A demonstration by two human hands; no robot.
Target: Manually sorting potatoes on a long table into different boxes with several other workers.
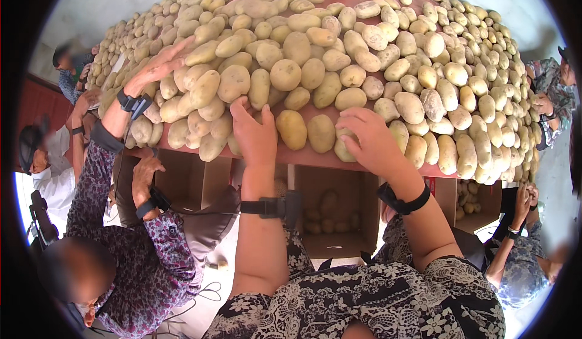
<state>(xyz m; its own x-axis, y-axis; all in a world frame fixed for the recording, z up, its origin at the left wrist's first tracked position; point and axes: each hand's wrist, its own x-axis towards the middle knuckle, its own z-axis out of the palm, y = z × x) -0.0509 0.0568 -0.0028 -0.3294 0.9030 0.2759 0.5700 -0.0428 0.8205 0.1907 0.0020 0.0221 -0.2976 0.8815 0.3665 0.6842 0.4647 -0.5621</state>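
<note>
Many yellow-brown potatoes [285,74] are heaped on a red table [306,156]. My left hand [254,134] reaches to the front of the heap, thumb and fingers apart. Between them is the lower end of a long potato [259,89], which I do not see gripped. My right hand [371,140] bends its fingers over a potato [343,146] at the front edge and partly covers it. Two potatoes, a yellow one [291,129] and a paler one [321,133], lie between my hands.
Below the table edge stands a cardboard box [339,242] with several potatoes inside; another box [479,218] with potatoes is on the right. Close on my left, a person in a patterned shirt [139,266] stretches a hand [160,66] over the heap. Other people line both sides.
</note>
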